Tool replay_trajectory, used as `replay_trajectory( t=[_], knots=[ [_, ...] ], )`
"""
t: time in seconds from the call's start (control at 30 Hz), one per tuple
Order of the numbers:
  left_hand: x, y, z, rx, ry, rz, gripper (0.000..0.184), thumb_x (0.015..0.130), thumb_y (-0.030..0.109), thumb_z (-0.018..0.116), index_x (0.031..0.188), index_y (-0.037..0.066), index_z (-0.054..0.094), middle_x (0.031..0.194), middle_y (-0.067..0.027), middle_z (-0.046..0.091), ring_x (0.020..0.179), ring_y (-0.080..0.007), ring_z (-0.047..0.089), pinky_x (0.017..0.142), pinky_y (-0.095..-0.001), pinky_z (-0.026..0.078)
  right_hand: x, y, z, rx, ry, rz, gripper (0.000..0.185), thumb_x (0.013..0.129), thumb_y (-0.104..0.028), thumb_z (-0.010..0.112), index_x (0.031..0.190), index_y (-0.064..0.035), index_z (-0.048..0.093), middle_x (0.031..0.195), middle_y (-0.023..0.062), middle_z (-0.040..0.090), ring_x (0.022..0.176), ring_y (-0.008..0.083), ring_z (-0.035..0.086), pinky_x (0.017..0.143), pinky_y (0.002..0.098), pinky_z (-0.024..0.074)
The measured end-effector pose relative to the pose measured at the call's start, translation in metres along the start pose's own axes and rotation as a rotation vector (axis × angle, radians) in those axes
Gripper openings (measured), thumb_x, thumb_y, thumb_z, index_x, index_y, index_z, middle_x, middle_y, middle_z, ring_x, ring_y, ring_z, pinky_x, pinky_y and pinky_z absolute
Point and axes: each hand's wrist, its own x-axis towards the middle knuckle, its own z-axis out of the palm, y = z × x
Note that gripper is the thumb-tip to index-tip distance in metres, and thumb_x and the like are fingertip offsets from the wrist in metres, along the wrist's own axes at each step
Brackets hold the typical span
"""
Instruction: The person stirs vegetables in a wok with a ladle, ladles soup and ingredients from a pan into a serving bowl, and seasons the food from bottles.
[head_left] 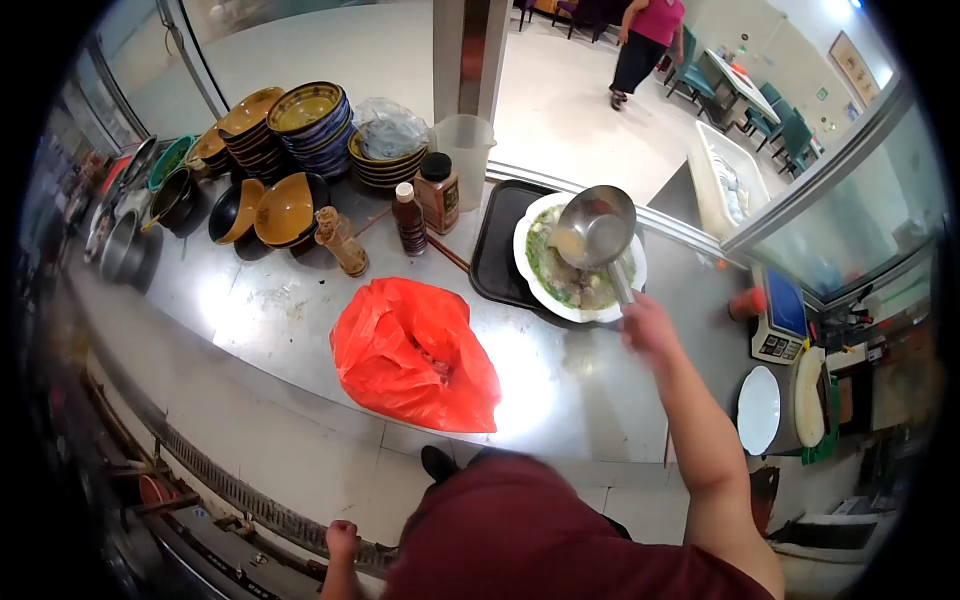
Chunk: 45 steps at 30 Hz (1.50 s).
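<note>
My right hand [652, 331] is closed around the handle of a metal ladle [600, 232]. The ladle's bowl hangs over a large white scalloped bowl [578, 314] holding soup with green pieces in it. That bowl sits on a dark tray [491, 255] at the far side of the steel counter [270, 330]. Down by my side, away from the counter, my left hand [342, 541] is curled into a loose fist, and nothing shows in it. A red plastic bag [410, 350] lies on the counter near its front edge.
Stacked bowls [310, 110], a brown-capped jar [437, 190], a sauce bottle [409, 218] and a clear pitcher [463, 150] stand at the back left. To the right are a scale [779, 318] and a white plate [759, 410]. Beyond the window, a person [652, 45] stands.
</note>
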Motion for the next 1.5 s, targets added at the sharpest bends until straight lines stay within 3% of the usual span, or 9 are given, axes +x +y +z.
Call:
replay_trajectory(
  t=[0.6,0.67,0.9,1.0,1.07,1.27,1.37,1.43,1.5],
  knots=[
    [-0.026,0.058,0.025,0.119,-0.045,0.069,0.012,0.077,0.007,0.058,0.085,-0.002,0.057,0.071,-0.0118,0.063,0.056,-0.0213,0.065,0.055,-0.0318,0.053,0.034,-0.008,-0.074,-0.071,0.197,-0.082,0.04,0.08,-0.005,0.051,0.12,-0.0095,0.052,0.059,0.0046,0.049,0.037,0.0148,0.046,0.032,0.0295,0.0356],
    [-0.013,0.054,0.019,0.094,-0.222,0.139,0.014,0.092,0.022,0.049,0.089,0.009,0.054,0.084,-0.0059,0.054,0.073,-0.0179,0.052,0.061,-0.0345,0.047,0.016,-0.006,-0.08,-0.099,0.215,-0.097,0.042,0.08,-0.004,0.052,0.122,-0.0096,0.051,0.059,0.0046,0.049,0.037,0.0148,0.046,0.032,0.0294,0.0356],
    [0.02,0.067,0.025,0.083,-0.133,0.182,0.01,0.08,0.006,0.058,0.084,-0.002,0.056,0.069,-0.0108,0.063,0.055,-0.019,0.063,0.052,-0.0315,0.051,-0.059,-0.003,-0.08,-0.165,0.231,-0.017,0.056,0.08,-0.004,0.054,0.134,-0.0099,0.042,0.06,0.005,0.049,0.037,0.0145,0.046,0.033,0.0287,0.0367],
    [0.019,0.076,0.021,0.396,-0.244,0.414,0.01,0.092,0.019,0.047,0.087,0.01,0.049,0.078,-0.0039,0.05,0.07,-0.0163,0.049,0.062,-0.0327,0.047,-0.075,0.007,-0.077,-0.126,0.179,-0.008,0.058,0.08,-0.004,0.055,0.136,-0.0083,0.041,0.062,0.0047,0.051,0.038,0.0141,0.048,0.033,0.0282,0.0371],
    [0.016,0.087,0.027,0.16,-0.144,0.227,0.01,0.079,0.005,0.059,0.084,-0.003,0.058,0.068,-0.0117,0.063,0.056,-0.0205,0.064,0.051,-0.0317,0.052,-0.082,0.011,-0.068,-0.11,0.142,0.032,0.058,0.081,-0.005,0.056,0.136,-0.0091,0.04,0.062,0.0042,0.051,0.038,0.014,0.049,0.033,0.0281,0.0369],
    [0.011,0.079,0.018,0.182,-0.141,0.218,0.009,0.079,0.004,0.058,0.084,-0.002,0.059,0.068,-0.0122,0.063,0.055,-0.0213,0.064,0.053,-0.0323,0.053,-0.08,0.017,-0.042,-0.137,0.114,0.034,0.06,0.08,-0.008,0.058,0.137,-0.0091,0.039,0.063,0.0028,0.051,0.036,0.0121,0.047,0.031,0.0271,0.0344],
    [0.007,0.067,0.014,0.156,-0.124,0.184,0.009,0.079,0.005,0.058,0.084,-0.003,0.059,0.068,-0.0121,0.063,0.055,-0.0214,0.064,0.053,-0.0326,0.053,-0.071,0.03,-0.047,-0.42,0.18,-0.01,0.063,0.079,-0.009,0.058,0.138,-0.008,0.038,0.067,0.0088,0.056,0.045,0.0202,0.054,0.04,0.0333,0.0423],
    [0.005,0.062,0.011,0.178,-0.113,0.169,0.01,0.079,0.006,0.059,0.084,-0.003,0.059,0.068,-0.0124,0.063,0.056,-0.0218,0.065,0.053,-0.0328,0.053,-0.057,0.06,-0.066,-0.818,0.226,-0.447,0.065,0.077,-0.009,0.058,0.138,-0.0063,0.037,0.077,0.0173,0.06,0.064,0.0298,0.06,0.059,0.0393,0.0486],
    [0.001,0.054,0.009,0.2,-0.098,0.149,0.011,0.078,0.007,0.059,0.085,-0.002,0.059,0.068,-0.0127,0.063,0.056,-0.0222,0.065,0.053,-0.033,0.053,-0.067,0.058,-0.064,-0.964,0.251,-0.493,0.065,0.077,-0.009,0.057,0.138,-0.0056,0.037,0.083,0.02,0.061,0.072,0.0325,0.06,0.067,0.0405,0.048]
  ],
)
